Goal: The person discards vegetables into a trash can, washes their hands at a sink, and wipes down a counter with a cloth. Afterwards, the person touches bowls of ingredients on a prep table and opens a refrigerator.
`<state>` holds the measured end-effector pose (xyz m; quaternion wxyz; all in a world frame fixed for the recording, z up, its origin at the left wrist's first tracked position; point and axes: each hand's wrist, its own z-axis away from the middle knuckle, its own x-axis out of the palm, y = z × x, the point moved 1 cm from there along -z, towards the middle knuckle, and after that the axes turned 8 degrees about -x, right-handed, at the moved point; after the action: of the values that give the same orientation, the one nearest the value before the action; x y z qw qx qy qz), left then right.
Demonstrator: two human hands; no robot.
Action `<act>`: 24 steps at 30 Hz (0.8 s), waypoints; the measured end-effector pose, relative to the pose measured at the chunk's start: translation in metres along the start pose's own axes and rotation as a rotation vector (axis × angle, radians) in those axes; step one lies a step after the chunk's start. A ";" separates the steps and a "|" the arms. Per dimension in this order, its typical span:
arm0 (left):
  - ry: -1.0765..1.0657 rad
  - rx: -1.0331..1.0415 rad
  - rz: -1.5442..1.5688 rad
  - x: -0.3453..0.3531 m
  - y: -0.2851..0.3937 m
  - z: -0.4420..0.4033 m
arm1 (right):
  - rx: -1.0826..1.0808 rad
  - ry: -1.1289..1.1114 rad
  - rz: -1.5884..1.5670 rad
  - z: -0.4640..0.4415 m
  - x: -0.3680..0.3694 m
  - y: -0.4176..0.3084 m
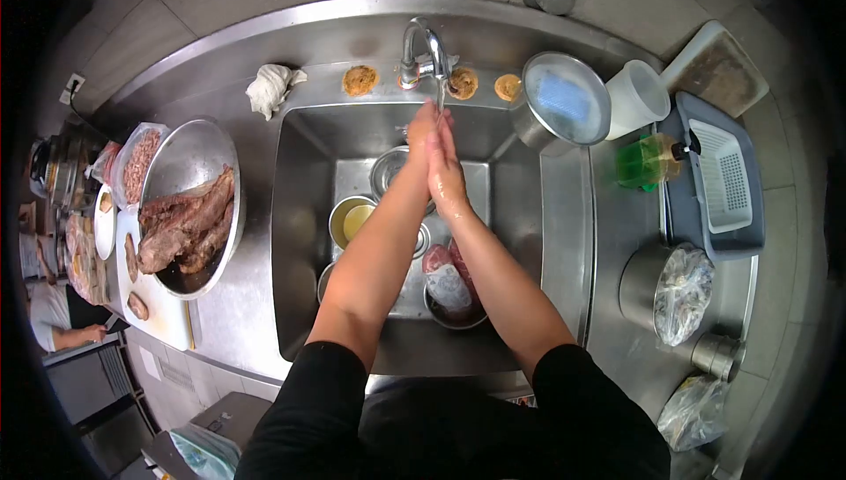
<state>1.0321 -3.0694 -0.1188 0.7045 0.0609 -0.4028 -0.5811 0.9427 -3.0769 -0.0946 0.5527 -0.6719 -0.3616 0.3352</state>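
Under the running faucet, my left hand and my right hand are pressed against each other, wet, in the stream of water. The right hand's fingers are stretched out toward the spout. The left hand lies flat along it, with its fingertips partly hidden. Neither hand shows an object in it. Below them in the steel sink are a metal bowl, a pot with yellowish liquid, and a bowl holding raw meat, partly covered by my right forearm.
On the left counter, a large metal bowl of cooked meat stands beside a white cutting board. A white cloth lies behind the sink. To the right are a steel pot, green soap bottle and grey basin. Another person stands far left.
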 end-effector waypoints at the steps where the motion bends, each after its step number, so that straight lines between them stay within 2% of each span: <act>1: -0.129 0.338 -0.141 -0.012 -0.015 -0.026 | 0.176 0.049 -0.209 -0.001 0.001 -0.003; 2: -0.261 0.671 -0.288 -0.022 -0.026 -0.038 | 0.355 0.103 -0.419 -0.003 0.001 -0.009; 3: -0.089 0.526 -0.618 -0.009 -0.006 0.028 | 0.461 0.105 -0.496 0.000 0.000 -0.043; 4: -0.074 0.424 -0.491 0.000 -0.002 0.063 | 0.425 0.088 -0.546 -0.016 0.001 -0.015; 6: -0.128 0.220 -0.334 -0.001 -0.003 0.073 | 0.511 0.187 -0.601 -0.037 0.000 0.004; 7: -0.139 0.276 -0.321 0.009 -0.001 0.097 | 0.521 0.185 -0.599 -0.043 -0.001 0.007; 8: -0.133 0.277 -0.319 0.005 -0.004 0.094 | 0.516 0.128 -0.593 -0.049 -0.001 0.004; 10: -0.084 0.436 -0.353 -0.005 -0.004 0.081 | 0.505 0.057 -0.589 -0.067 0.000 0.011; 12: -0.042 0.468 -0.420 -0.013 0.011 0.090 | 0.527 -0.223 -0.515 -0.080 0.002 0.028; 14: -0.110 0.419 -0.364 -0.020 0.019 0.083 | 0.589 -0.270 -0.581 -0.079 0.002 0.018; 16: -0.075 0.408 -0.322 -0.022 0.027 0.092 | 0.717 -0.533 -0.843 -0.062 -0.011 -0.019; 17: -0.061 0.327 -0.406 -0.029 0.029 0.087 | 0.660 -0.406 -0.780 -0.055 -0.009 -0.001; 18: -0.047 0.246 -0.490 -0.034 0.029 0.081 | 0.672 -0.380 -0.709 -0.048 -0.007 0.006; 19: 0.096 0.308 -0.562 -0.033 0.024 0.078 | 0.674 -0.319 -0.633 -0.042 -0.006 0.001; 21: 0.096 0.382 -0.665 -0.047 0.012 0.050 | 0.667 -0.267 -0.559 -0.037 -0.002 -0.005; 22: 0.100 0.440 -0.773 -0.054 0.011 0.044 | 0.581 -0.184 -0.431 -0.036 -0.001 -0.005; 23: 0.199 0.560 -1.107 -0.053 0.020 0.066 | 0.496 -0.104 -0.303 -0.036 0.000 -0.003; 24: 0.214 0.563 -1.101 -0.063 0.016 0.075 | 0.496 -0.119 -0.303 -0.040 -0.003 0.007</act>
<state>0.9964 -2.9808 -0.0908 0.2954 0.5004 -0.3774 -0.7210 0.9758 -3.1008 -0.0948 0.7215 -0.4337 -0.3969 0.3658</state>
